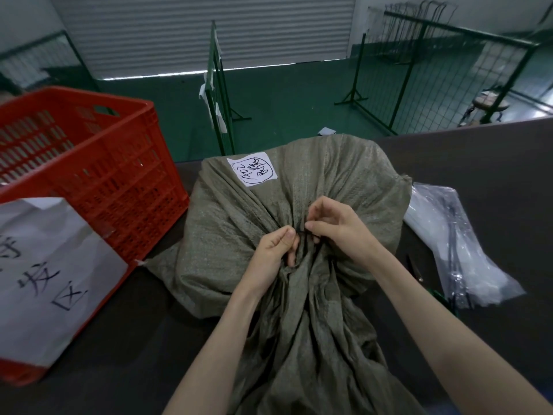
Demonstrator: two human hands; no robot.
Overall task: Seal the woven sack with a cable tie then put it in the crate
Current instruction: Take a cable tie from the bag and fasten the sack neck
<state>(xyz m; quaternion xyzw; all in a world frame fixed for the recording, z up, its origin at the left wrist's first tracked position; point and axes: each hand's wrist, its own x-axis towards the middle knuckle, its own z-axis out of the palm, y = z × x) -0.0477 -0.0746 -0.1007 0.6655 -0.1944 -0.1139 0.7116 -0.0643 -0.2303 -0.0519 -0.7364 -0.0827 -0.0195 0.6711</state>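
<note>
Green floor and a grey roller door fill the back of the room, with green mesh fence panels standing on it, and a dark table runs across the foreground. At the left of the table sits a red slatted crate, open at the top, with a white paper sheet bearing dark handwritten characters stuck to its near wall. Just beside the crate, in the middle of the table, lies the grey-green woven sack, bulging at the far end, its mouth gathered into a bunched neck that trails toward the person. A white label with handwriting sits on its upper left. The left hand grips the gathered neck, thumb and forefinger pinched together at a thin dark strip, seemingly the cable tie, of which only a small part shows. The right hand meets it from the other side, thumb and forefinger pinching the same spot, the other fingers curled. To the right of the sack, a clear plastic bag holding long dark strips lies on the table.
</note>
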